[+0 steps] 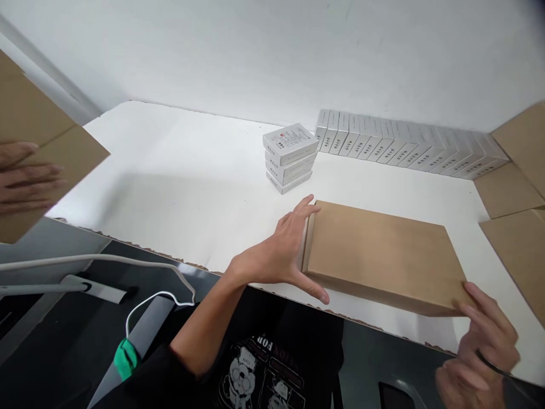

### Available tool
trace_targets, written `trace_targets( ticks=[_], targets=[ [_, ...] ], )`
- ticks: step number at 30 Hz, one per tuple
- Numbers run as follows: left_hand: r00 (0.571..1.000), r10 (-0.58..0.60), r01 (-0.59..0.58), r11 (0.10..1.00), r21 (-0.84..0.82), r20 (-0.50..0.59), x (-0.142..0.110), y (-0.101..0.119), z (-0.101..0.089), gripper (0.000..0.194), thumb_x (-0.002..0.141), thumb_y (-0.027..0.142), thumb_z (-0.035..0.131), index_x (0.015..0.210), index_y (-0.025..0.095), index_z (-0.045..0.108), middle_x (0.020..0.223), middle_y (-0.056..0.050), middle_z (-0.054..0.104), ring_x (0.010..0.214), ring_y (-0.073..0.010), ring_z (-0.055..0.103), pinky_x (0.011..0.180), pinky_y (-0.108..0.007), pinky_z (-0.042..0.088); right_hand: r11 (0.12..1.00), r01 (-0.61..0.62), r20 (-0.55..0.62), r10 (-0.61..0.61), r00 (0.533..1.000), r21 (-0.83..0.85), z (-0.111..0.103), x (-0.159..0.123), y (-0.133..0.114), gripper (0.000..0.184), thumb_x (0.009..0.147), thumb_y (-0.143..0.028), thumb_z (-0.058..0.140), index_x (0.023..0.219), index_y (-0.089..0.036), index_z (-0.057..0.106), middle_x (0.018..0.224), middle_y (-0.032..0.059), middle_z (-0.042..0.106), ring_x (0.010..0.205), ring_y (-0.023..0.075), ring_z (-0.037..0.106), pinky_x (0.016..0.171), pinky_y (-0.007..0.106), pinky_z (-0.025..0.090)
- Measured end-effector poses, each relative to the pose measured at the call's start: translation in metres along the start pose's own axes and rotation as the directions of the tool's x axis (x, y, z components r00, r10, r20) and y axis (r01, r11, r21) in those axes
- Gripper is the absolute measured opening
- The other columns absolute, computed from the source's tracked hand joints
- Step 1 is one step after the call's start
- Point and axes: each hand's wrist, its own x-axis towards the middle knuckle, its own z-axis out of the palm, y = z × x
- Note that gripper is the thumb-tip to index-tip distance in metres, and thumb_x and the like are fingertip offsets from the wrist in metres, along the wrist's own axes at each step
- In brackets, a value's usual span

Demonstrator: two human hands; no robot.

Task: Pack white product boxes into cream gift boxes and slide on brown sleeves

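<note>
A flat, closed brown cardboard box (378,250) lies on the white table (179,182) near its front edge. My left hand (281,250) rests against the box's left end, with the fingers stretched flat along the end flap and the thumb spread along the front side. My right hand (485,329) is at the box's near right corner. Its thumb lies on the top edge and its fingers curl below, slightly blurred.
A stack of small white cartons (290,157) stands behind the box, and a long row of the same cartons (404,145) lines the back wall. Flat cardboard sheets (517,216) lie at the right. Another person's hand (23,176) holds a cardboard piece (46,142) at the far left.
</note>
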Motion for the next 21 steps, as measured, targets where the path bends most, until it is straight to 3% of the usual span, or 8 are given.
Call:
trace_targets(
  ticks=[2,4,8,12,14,17,21],
  targets=[
    [1.000,0.015,-0.015,1.000,0.002,-0.010,0.001,0.000,0.001,0.133,0.063,0.059,0.096,0.161,0.026,0.012,0.172,-0.021,0.008,0.160,-0.0424,0.006,0.128,-0.070,0.016,0.986,0.163,-0.029,-0.163,0.986,0.017,0.003,0.002,-0.003,0.047,0.100,-0.053,0.034,0.143,-0.053,0.051,0.120,0.0105,0.066,0.140,0.0424,0.051,0.110,0.081,0.037],
    [0.999,0.026,-0.026,1.000,0.008,-0.022,0.001,0.001,0.001,0.132,0.063,0.059,0.096,0.161,0.027,0.014,0.172,-0.021,0.009,0.160,-0.0429,0.007,0.128,-0.071,0.017,0.970,0.242,0.001,-0.242,0.970,0.010,0.004,0.002,-0.005,0.049,0.103,-0.051,0.031,0.149,-0.047,0.048,0.112,0.0115,0.066,0.146,0.0406,0.044,0.115,0.081,0.030],
    [1.000,0.022,-0.022,1.000,0.010,-0.020,0.000,0.002,-0.001,0.133,0.061,0.060,0.096,0.161,0.026,0.015,0.171,-0.023,0.008,0.160,-0.0452,0.007,0.126,-0.073,0.017,0.984,0.179,0.034,-0.178,0.984,-0.024,0.000,-0.001,-0.011,0.055,0.103,-0.054,0.036,0.157,-0.042,0.040,0.129,0.0119,0.064,0.151,0.0392,0.037,0.122,0.079,0.017],
    [1.000,0.016,-0.016,1.000,0.002,-0.023,-0.002,0.001,-0.001,0.134,0.061,0.060,0.096,0.161,0.026,0.015,0.172,-0.023,0.008,0.160,-0.0447,0.008,0.127,-0.071,0.017,0.991,0.127,0.059,-0.125,0.990,-0.043,-0.003,0.001,-0.018,0.058,0.104,-0.055,0.038,0.159,-0.039,0.038,0.159,0.0095,0.044,0.155,0.0352,0.032,0.126,0.074,0.010],
    [1.000,0.021,-0.021,1.000,0.008,-0.015,-0.002,0.000,0.001,0.135,0.059,0.062,0.097,0.161,0.025,0.016,0.172,-0.023,0.009,0.160,-0.0446,0.006,0.127,-0.072,0.016,0.987,0.149,0.061,-0.145,0.988,-0.060,-0.002,0.002,-0.018,0.060,0.104,-0.055,0.039,0.161,-0.035,0.036,0.164,0.0115,0.037,0.154,0.0332,0.033,0.127,0.071,0.012],
    [1.000,0.025,-0.024,0.999,0.035,-0.015,-0.001,-0.003,0.002,0.132,0.058,0.062,0.097,0.160,0.024,0.022,0.171,-0.024,0.009,0.160,-0.0448,-0.001,0.126,-0.074,0.013,0.972,0.191,0.040,-0.187,0.982,-0.135,0.001,-0.001,-0.015,0.062,0.104,-0.056,0.042,0.161,-0.031,0.037,0.162,0.0138,0.040,0.153,0.0334,0.035,0.126,0.069,0.018],
    [1.000,0.015,-0.015,1.000,0.012,-0.019,0.000,-0.005,0.002,0.128,0.059,0.060,0.097,0.159,0.024,0.026,0.171,-0.023,0.011,0.160,-0.0445,0.000,0.126,-0.074,0.012,0.964,0.154,0.017,-0.154,0.988,-0.214,0.003,-0.006,-0.015,0.063,0.103,-0.056,0.044,0.160,-0.030,0.038,0.163,0.0140,0.039,0.150,0.0374,0.037,0.124,0.071,0.020]
  ],
)
